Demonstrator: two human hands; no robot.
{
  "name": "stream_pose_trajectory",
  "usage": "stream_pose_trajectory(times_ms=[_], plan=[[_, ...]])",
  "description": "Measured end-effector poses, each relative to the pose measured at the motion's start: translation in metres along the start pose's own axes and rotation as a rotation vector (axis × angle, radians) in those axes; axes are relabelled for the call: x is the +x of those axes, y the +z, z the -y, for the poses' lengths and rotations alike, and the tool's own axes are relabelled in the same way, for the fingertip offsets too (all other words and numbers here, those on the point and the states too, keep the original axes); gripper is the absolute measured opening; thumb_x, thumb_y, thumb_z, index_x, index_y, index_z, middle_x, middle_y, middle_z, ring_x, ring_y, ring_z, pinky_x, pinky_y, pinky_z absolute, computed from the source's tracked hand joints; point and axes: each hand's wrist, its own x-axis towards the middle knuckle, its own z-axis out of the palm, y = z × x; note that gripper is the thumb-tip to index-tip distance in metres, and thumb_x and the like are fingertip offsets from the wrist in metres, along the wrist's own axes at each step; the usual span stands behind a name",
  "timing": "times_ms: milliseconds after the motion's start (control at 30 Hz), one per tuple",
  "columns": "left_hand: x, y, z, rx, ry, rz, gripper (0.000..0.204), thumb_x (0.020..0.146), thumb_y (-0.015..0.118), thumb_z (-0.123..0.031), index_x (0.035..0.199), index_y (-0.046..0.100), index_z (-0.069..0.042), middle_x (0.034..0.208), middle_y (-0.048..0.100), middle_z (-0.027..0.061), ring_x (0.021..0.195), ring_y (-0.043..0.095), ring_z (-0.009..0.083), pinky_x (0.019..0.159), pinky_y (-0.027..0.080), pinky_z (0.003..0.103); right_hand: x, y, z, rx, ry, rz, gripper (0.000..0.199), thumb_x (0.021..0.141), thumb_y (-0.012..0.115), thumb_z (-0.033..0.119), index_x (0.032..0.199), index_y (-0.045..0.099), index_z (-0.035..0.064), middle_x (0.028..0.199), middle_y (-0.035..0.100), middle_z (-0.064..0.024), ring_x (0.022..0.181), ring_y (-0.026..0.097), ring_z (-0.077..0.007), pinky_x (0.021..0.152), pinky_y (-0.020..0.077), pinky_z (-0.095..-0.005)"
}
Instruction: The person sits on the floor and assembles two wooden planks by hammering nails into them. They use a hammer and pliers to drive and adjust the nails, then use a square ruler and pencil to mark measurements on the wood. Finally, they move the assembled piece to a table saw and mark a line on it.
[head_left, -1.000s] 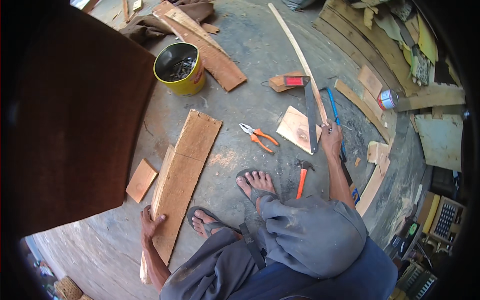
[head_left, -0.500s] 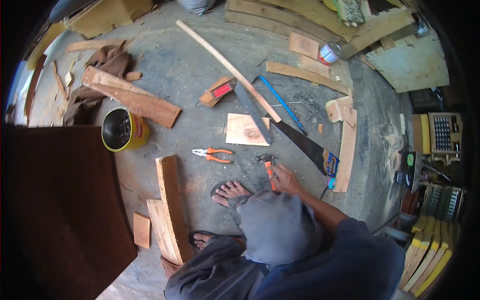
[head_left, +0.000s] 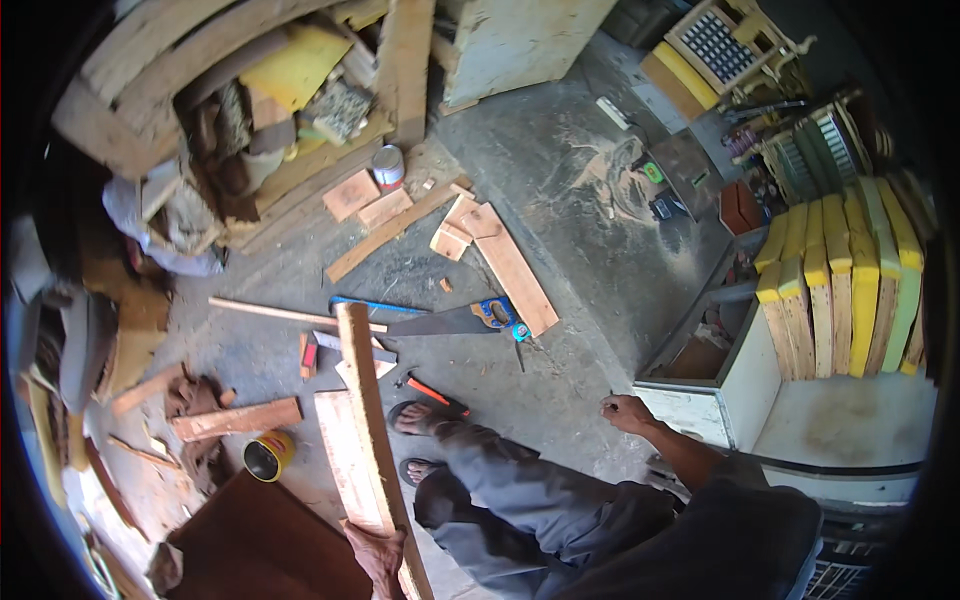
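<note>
Long brown wooden plank (head_left: 368, 430): left hand (head_left: 375, 555), fingers clasping lower end, apparently for steadiness. Right hand (head_left: 627, 413): fingers curled, contents indeterminable, near corner of white rectangular box (head_left: 690, 412).

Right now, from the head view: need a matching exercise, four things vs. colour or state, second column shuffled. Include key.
Things
1. Left hand
2. Handsaw
3. Hammer
4. Bucket

Colour or state
A. Orange-red and dark, lying on the floor
B. Yellow on the outside
C. Holding wooden boards
D. Dark grey and blue, lying flat

Pairs: 1-C, 2-D, 3-A, 4-B
</note>
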Motion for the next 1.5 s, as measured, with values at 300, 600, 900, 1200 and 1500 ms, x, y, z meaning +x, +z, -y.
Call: stream_pose_trajectory(times_ms=[300,600,900,1200,1500], plan=[[0.019,-0.022,-0.358,0.314,0.43,0.286,0.087,0.058,0.093,-0.031,0.122,0.043,0.002,0.117,0.059,0.0266,0.11,0.062,0.0461,0.092,0.052,0.053,0.021,-0.053,-0.118,0.221,0.114,-0.338,0.057,0.087,0.077,0.03,0.135,0.061,0.0032,0.104,0.07,-0.0205,0.104,0.067,-0.0362,0.093,0.0527,-0.0451],[0.037,0.148,-0.774,0.685,0.938,0.505,0.083,0.056,0.093,-0.032,0.121,0.05,-0.005,0.113,0.063,0.0233,0.103,0.065,0.0453,0.084,0.056,0.053,0.186,-0.164,-0.21,0.692,0.295,-0.451,0.048,0.087,0.073,0.034,0.124,0.069,0.0034,0.097,0.073,-0.0218,0.095,0.071,-0.0391,0.09,0.0555,-0.0469],[0.002,0.315,-1.077,0.891,1.242,0.768,0.088,0.059,0.09,-0.036,0.128,0.049,-0.001,0.113,0.063,0.0253,0.104,0.065,0.0437,0.089,0.055,0.051,0.296,-0.224,-0.344,0.894,0.694,-0.047,0.059,0.085,0.065,0.037,0.139,0.062,0.0149,0.129,0.067,-0.0236,0.12,0.064,-0.0386,0.104,0.0509,-0.047],[-0.059,0.403,-1.239,0.702,0.815,1.695,0.117,0.053,0.096,-0.035,0.149,0.038,-0.001,0.136,0.057,0.018,0.131,0.051,0.0292,0.11,0.039,0.04,0.323,-0.448,-0.253,1.233,0.413,-0.498,0.071,0.09,0.067,0.049,0.149,0.05,0.0127,0.142,0.059,-0.0181,0.129,0.058,-0.0345,0.107,0.0481,-0.0471],[-0.114,0.443,-1.3,0.433,0.812,1.936,0.128,0.049,0.097,-0.032,0.153,0.028,-0.003,0.145,0.046,0.0137,0.144,0.033,0.0272,0.12,0.022,0.041,0.266,-0.573,-0.213,2.377,0.034,-0.769,0.083,0.094,0.062,0.061,0.154,0.041,0.007,0.152,0.049,-0.0132,0.137,0.049,-0.0312,0.111,0.0422,-0.0471]])
